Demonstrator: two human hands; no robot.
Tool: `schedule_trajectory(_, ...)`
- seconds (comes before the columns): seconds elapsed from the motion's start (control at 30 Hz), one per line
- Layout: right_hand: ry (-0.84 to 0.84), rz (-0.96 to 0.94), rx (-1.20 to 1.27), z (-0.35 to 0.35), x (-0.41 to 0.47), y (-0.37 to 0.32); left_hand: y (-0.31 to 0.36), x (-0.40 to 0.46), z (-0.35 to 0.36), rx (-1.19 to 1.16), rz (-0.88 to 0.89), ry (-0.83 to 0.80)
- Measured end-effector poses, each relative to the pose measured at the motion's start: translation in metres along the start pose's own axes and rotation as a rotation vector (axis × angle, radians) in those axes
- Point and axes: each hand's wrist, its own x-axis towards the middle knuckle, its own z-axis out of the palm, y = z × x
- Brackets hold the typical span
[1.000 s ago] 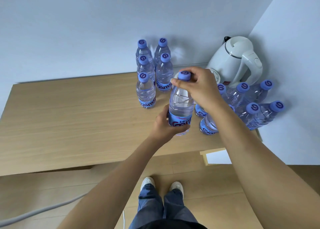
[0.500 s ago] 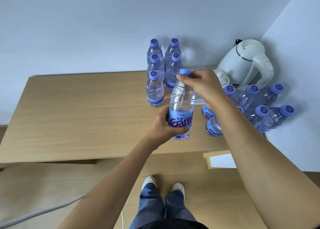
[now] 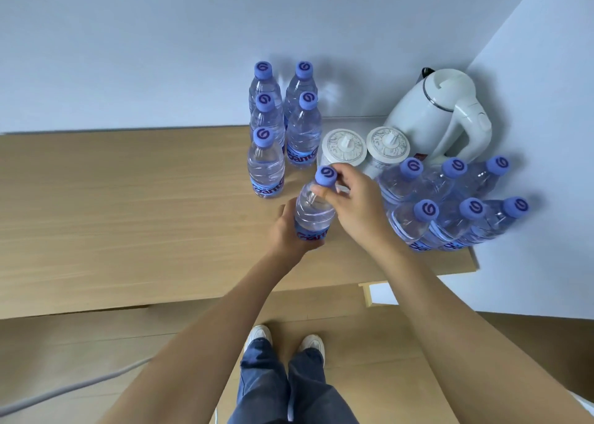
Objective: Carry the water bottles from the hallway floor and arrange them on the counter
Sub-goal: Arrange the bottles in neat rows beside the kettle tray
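Holding the bottle [image 3: 313,213] over the counter [image 3: 128,218], the left hand [image 3: 284,230] gripped its base and the right hand [image 3: 356,203] pinched its neck. Set down carelessly, it could probably knock the nearest standing bottle [image 3: 265,166] over.

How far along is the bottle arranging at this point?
Done: five bottles stand in two rows on the counter, and a six-pack sits near the kettle. In hand: the left hand and right hand hold a sixth bottle beside the rows. Left: releasing it; the hallway is out of view.
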Motion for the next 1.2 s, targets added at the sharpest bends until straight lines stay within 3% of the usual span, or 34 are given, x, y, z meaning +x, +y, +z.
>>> schedule_trajectory(0.23, 0.028, -0.103, -0.07, 0.015, 0.004, 0.012, -0.004, 0.006, 0.018, 0.067, 0.056, 0.205)
schedule_trajectory(0.43, 0.051, -0.188, -0.126, 0.026, 0.016, 0.014, 0.005, 0.018, 0.02, -0.045, -0.056, 0.345)
schedule_trajectory(0.93, 0.118, -0.276, -0.138, 0.033, 0.056, 0.01, 0.025, 0.054, 0.035, -0.13, -0.317, 0.568)
schedule_trajectory(1.2, 0.142, -0.317, -0.183, 0.03, 0.072, 0.01, 0.03, 0.065, 0.04, -0.201, -0.385, 0.597)
